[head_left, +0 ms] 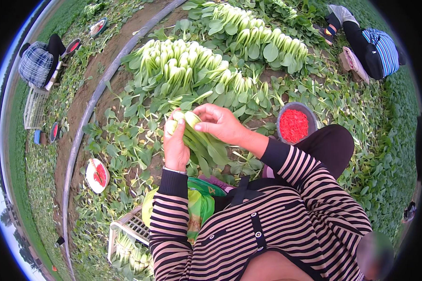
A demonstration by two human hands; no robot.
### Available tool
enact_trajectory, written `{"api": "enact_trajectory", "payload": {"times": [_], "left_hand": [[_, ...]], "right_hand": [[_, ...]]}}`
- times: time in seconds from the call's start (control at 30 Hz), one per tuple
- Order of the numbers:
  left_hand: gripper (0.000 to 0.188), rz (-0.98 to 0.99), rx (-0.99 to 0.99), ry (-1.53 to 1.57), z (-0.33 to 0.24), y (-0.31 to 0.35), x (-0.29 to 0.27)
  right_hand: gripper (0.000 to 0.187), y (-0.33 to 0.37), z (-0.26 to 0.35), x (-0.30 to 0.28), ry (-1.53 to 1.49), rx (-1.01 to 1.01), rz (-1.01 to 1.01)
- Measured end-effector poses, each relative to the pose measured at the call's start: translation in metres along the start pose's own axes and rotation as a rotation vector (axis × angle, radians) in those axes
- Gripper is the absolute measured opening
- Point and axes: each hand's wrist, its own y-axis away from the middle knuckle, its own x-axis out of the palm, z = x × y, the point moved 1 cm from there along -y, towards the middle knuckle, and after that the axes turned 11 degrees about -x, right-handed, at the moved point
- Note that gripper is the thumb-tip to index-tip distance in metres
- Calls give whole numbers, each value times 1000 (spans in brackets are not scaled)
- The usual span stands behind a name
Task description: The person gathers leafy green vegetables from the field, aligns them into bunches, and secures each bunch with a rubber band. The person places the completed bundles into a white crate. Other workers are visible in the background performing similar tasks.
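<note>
In front of my chest I hold a small bunch of bok choy [205, 146], its pale stem ends up and its green leaves hanging down to the right. My left hand [176, 147] is closed round the stem ends from the left. On the right side, my right hand [220, 122] grips the same bunch near the top, with its thumb on a stem. Just beyond my hands lies a thick row of harvested bok choy [183, 61], pale ends up. A second row [262, 37] lies farther back to the right.
A dark bucket [314, 119] of small red pieces stands by my right knee. At left lies a white dish [91, 180] with more red pieces. A plastic crate [115, 234] holds bok choy at lower left. A long grey hose [79, 126] crosses the ground. Two people crouch farther off.
</note>
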Motion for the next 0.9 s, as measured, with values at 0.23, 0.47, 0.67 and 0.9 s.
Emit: {"api": "enact_trajectory", "payload": {"times": [0.23, 0.47, 0.67, 0.9], "left_hand": [[48, 130, -126, 267, -5, 6, 8], [47, -16, -39, 36, -9, 8, 4], [52, -117, 13, 21, -25, 12, 3], [55, -141, 3, 38, -30, 9, 9]], "right_hand": [[37, -3, -15, 28, 298, -121, -89], [32, -2, -23, 21, 472, -328, 53], [25, -17, -97, -68, 247, 172, -326], [55, 35, -187, -137, 1306, 83, 62]]}}
